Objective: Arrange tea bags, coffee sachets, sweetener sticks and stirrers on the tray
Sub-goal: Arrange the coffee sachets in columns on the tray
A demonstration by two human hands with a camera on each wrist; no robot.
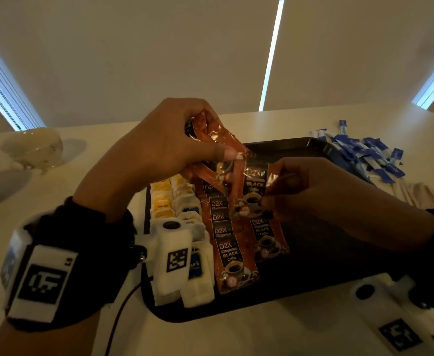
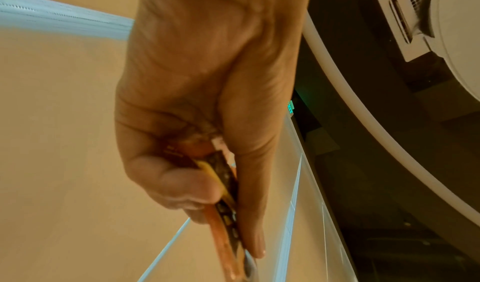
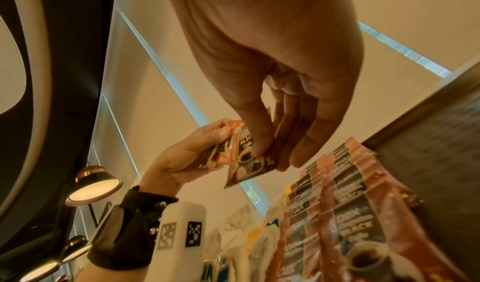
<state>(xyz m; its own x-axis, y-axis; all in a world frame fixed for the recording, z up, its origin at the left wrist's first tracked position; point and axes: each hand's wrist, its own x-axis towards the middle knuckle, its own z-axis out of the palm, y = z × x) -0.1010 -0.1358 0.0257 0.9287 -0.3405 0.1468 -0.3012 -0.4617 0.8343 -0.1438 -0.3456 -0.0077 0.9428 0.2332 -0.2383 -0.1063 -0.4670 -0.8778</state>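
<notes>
A coffee sachet [image 1: 254, 186] hangs above the middle of the black tray [image 1: 321, 255], pinched at its right edge by the right hand [image 1: 321, 194], thumb in front and fingers behind. The left hand [image 1: 159, 152] holds a small bunch of sachets [image 1: 212, 136] just to its left, its grip closed on them between thumb and fingers. On the tray below, more coffee sachets [image 1: 232, 258] lie overlapped in two columns running near to far. Left of them sit rows of tea bags [image 1: 185, 201], yellow-tagged ones furthest left. Blue and white sweetener sticks [image 1: 365, 155] are heaped on the counter [image 1: 236, 335] by the tray's far right corner, with pale stirrers [image 1: 421, 194] nearer. A white cup [image 1: 33, 147] stands far left.
</notes>
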